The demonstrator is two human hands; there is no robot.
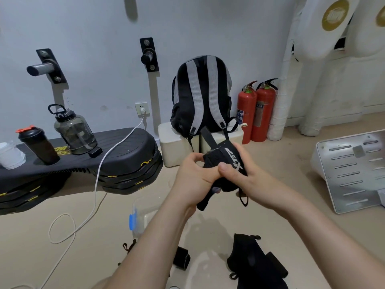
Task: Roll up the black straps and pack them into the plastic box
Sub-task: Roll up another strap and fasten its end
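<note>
Nearest, on the floor [281, 159] at the bottom edge: a limp heap of loose straps [256, 261], unrolled. Just left of it, one small rolled strap [181, 258], apart from the heap and outside the box.

A little farther, partly hidden behind the left forearm [150, 243]: the clear plastic box [143, 215] with its blue latch, contents impossible to make out.

Above the box, up in mid-air between both hands: the held strap [225, 163], black with white lettering. Mostly wound into a thick bundle, one flat tail sticking up and away, a thin loop dangling underneath.

Left hand [192, 174] curled round the near side of the bundle, fingers [195, 157] bent over its top. Right hand [253, 178] wrapped round the far side, thumb pressed on the lettered face (both closed firmly on the cloth, neither slack).

Judging by the folds: soft, light woven fabric, no stiffness, likely to spring loose if released, neither fragile nor slippery. Best gripped across the full width of the roll, thumb on the outer turn, tail pulled taut while winding.

Farther back:
- a white cable [98, 174] trailing across the floor
- a black stepper platform [133, 149] carrying bottles [75, 132] at left
- a grey-and-black backpack [203, 94] on a white block [173, 149]
- two red fire extinguishers [257, 113] against the wall [93, 28]
</note>
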